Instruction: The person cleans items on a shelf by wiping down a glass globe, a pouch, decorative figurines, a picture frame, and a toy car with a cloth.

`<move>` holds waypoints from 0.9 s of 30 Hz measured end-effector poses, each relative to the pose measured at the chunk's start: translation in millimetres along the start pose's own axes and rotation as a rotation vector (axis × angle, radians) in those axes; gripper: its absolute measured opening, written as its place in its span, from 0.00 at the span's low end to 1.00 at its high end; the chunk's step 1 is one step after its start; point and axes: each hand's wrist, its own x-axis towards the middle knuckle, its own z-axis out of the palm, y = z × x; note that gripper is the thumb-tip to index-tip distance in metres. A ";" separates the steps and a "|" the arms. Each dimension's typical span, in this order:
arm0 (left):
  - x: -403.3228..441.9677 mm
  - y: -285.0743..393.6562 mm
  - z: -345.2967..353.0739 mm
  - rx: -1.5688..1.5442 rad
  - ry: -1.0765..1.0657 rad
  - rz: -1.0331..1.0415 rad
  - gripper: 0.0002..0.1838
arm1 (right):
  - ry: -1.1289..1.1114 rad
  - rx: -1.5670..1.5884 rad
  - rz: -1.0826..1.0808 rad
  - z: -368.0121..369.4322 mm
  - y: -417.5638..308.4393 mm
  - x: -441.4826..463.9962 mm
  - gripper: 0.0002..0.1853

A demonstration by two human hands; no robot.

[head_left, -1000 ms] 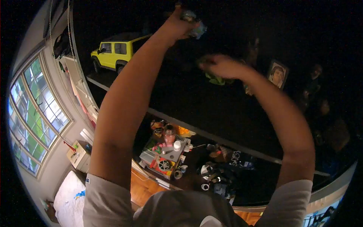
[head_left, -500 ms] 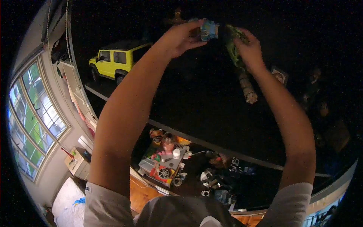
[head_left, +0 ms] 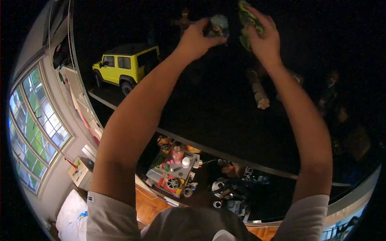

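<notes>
On a dark shelf, my left hand (head_left: 199, 40) is closed round a small figurine (head_left: 219, 25) with a pale blue-grey top. To its right, my right hand (head_left: 264, 40) grips a crumpled green cloth (head_left: 248, 20). A mottled, stick-like object (head_left: 259, 92) lies below my right hand, not touching it. Behind my left hand a dim reddish-brown figure (head_left: 185, 18) stands with its arms out. The yellow toy car (head_left: 124, 66) is left of my left forearm.
Dim figures (head_left: 331, 82) stand at the right of the shelf, and a frame is partly hidden by my right forearm. Below the shelf's front edge (head_left: 225, 152) are a cluttered grey box (head_left: 177, 168) and dark items (head_left: 231, 193). A window (head_left: 38, 124) is at the left.
My right hand has moved up and slightly back with the green cloth, away from the stick-like object. The figurine in my left hand has turned to show its pale top.
</notes>
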 end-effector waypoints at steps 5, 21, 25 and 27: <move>-5.4 6.8 1.0 0.191 0.039 0.073 0.28 | -0.190 -0.176 -0.122 8.2 -12.4 1.7 0.20; -2.7 17.3 1.0 0.427 0.108 0.401 0.26 | -0.088 -0.152 -0.132 -3.6 -9.4 2.0 0.19; -5.4 17.5 -6.0 0.550 0.090 0.453 0.24 | -0.247 -0.161 -0.075 -2.6 -2.3 3.4 0.18; -5.3 18.6 -6.8 0.542 0.084 0.456 0.25 | -0.249 -0.172 -0.005 -5.0 2.1 2.0 0.17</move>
